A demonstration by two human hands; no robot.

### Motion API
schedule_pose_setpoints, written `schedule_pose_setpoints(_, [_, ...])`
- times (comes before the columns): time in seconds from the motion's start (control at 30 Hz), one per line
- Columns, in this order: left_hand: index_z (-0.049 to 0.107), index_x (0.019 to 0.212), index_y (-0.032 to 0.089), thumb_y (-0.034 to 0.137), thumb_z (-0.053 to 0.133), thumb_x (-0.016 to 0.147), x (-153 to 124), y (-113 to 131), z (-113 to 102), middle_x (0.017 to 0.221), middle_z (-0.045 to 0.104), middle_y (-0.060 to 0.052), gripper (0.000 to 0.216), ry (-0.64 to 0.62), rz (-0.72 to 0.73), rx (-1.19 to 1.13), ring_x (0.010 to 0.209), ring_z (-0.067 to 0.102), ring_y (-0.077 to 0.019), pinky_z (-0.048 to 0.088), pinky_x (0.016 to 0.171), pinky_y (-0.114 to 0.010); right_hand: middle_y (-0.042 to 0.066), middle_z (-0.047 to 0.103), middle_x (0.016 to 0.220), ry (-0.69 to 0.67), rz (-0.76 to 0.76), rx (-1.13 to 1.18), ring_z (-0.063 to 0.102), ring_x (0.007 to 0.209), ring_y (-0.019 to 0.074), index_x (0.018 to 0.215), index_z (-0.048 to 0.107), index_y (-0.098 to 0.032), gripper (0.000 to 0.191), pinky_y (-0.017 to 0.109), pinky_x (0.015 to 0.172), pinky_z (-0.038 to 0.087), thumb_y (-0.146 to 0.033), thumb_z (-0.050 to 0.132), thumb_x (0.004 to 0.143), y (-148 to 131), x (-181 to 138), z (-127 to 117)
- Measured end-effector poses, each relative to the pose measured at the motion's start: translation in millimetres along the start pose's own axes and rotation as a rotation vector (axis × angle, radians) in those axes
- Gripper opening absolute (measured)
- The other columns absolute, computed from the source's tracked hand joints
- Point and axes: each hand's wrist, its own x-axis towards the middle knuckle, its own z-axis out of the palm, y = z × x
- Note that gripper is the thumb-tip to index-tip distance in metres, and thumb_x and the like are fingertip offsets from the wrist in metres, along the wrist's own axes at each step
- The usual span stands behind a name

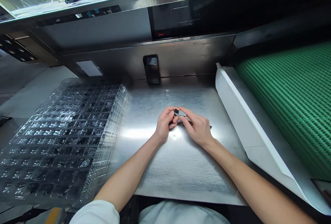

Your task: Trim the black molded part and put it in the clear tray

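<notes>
Over the middle of a steel worktop [160, 168], my left hand [164, 126] and my right hand [197, 127] meet. Between the fingertips of both sits a small black part [176, 111]. My right hand also grips a thin silvery tool [182, 114], whose dark end [210, 127] pokes out behind the hand; the tool's tip touches the part. Most of the part is hidden by my fingers.
A stack of clear plastic trays [64, 137] with many small black parts in pockets lies at the left. A green conveyor belt [292, 99] runs at the right behind a white guard [243, 120]. A dark upright device [151, 69] stands at the back wall.
</notes>
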Motion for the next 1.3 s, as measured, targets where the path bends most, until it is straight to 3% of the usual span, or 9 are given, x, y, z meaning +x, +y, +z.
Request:
schedule_pose_setpoints(0.17, [0.062, 0.107, 0.015, 0.056, 0.078, 0.084, -0.3, 1.3, 0.2, 0.063, 0.045, 0.006, 0.05, 0.002, -0.01, 0.016, 0.047, 0.025, -0.0041, 0.015, 0.048, -0.02, 0.003, 0.079, 0.11, 0.042, -0.042, 0.016, 0.071, 0.071, 0.0157, 0.138, 0.069, -0.022, 0.033, 0.028, 0.065, 0.048, -0.033, 0.052, 0.111, -0.1, 0.7, -1.0])
schedule_pose_setpoints(0.4, [0.062, 0.107, 0.015, 0.057, 0.08, 0.082, -0.2, 1.4, 1.1, 0.062, 0.045, 0.006, 0.052, 0.017, -0.011, 0.014, 0.048, 0.025, -0.0047, 0.016, 0.048, -0.02, 0.005, 0.08, 0.102, 0.005, -0.021, -0.021, 0.073, 0.074, 0.0182, 0.141, 0.067, -0.021, 0.038, 0.029, 0.066, 0.049, -0.038, 0.048, 0.112, -0.7, -0.3, -1.2])
schedule_pose_setpoints(0.57, [0.063, 0.107, 0.014, 0.057, 0.08, 0.082, -0.2, 0.3, 1.1, 0.062, 0.046, 0.006, 0.052, 0.0, 0.004, 0.018, 0.048, 0.025, -0.0043, 0.016, 0.048, -0.02, 0.005, 0.078, 0.118, 0.016, -0.021, -0.002, 0.075, 0.085, 0.0188, 0.136, 0.07, -0.023, 0.034, 0.029, 0.07, 0.051, -0.034, 0.049, 0.112, 0.8, 0.8, -2.1])
schedule_pose_setpoints(0.73, [0.063, 0.107, 0.014, 0.057, 0.08, 0.083, 0.0, -0.7, 0.5, 0.062, 0.045, 0.006, 0.053, 0.026, 0.0, 0.014, 0.047, 0.025, -0.0043, 0.014, 0.048, -0.021, 0.004, 0.079, 0.097, 0.0, -0.017, -0.009, 0.072, 0.073, 0.0184, 0.14, 0.067, -0.022, 0.037, 0.029, 0.068, 0.051, -0.036, 0.05, 0.111, 0.5, 0.2, -0.9])
schedule_pose_setpoints(0.87, [0.063, 0.107, 0.014, 0.058, 0.079, 0.083, 0.5, -0.9, -0.1, 0.062, 0.046, 0.006, 0.052, 0.003, -0.008, 0.014, 0.047, 0.025, -0.0042, 0.014, 0.048, -0.02, 0.003, 0.079, 0.105, 0.03, -0.036, 0.0, 0.071, 0.072, 0.0166, 0.135, 0.07, -0.023, 0.033, 0.029, 0.066, 0.049, -0.034, 0.051, 0.111, 0.7, 0.4, -0.1])
schedule_pose_setpoints(1.0, [0.063, 0.107, 0.014, 0.057, 0.08, 0.083, 0.3, -1.2, 0.0, 0.062, 0.046, 0.006, 0.052, 0.009, -0.009, 0.003, 0.047, 0.025, -0.0044, 0.015, 0.048, -0.02, 0.001, 0.077, 0.086, 0.014, -0.026, 0.003, 0.07, 0.069, 0.0183, 0.137, 0.068, -0.022, 0.035, 0.029, 0.066, 0.048, -0.037, 0.05, 0.112, 0.8, -0.2, -0.5])
schedule_pose_setpoints(1.17, [0.062, 0.108, 0.015, 0.057, 0.079, 0.084, 0.2, 0.9, 0.5, 0.062, 0.048, 0.005, 0.051, 0.006, -0.03, 0.002, 0.047, 0.027, -0.0048, 0.015, 0.048, -0.02, 0.006, 0.078, 0.106, 0.066, 0.02, 0.038, 0.07, 0.071, 0.0174, 0.129, 0.072, -0.022, 0.035, 0.03, 0.069, 0.052, -0.04, 0.047, 0.112, -2.3, 1.3, -4.7])
schedule_pose_setpoints(1.3, [0.063, 0.108, 0.014, 0.057, 0.079, 0.082, 1.8, -0.2, 0.0, 0.062, 0.048, 0.005, 0.052, 0.007, -0.039, 0.001, 0.047, 0.028, -0.0053, 0.015, 0.048, -0.02, 0.006, 0.077, 0.1, 0.095, 0.025, 0.098, 0.068, 0.07, 0.0174, 0.122, 0.073, -0.021, 0.037, 0.031, 0.065, 0.052, -0.05, 0.053, 0.11, -3.5, 3.1, -6.3])
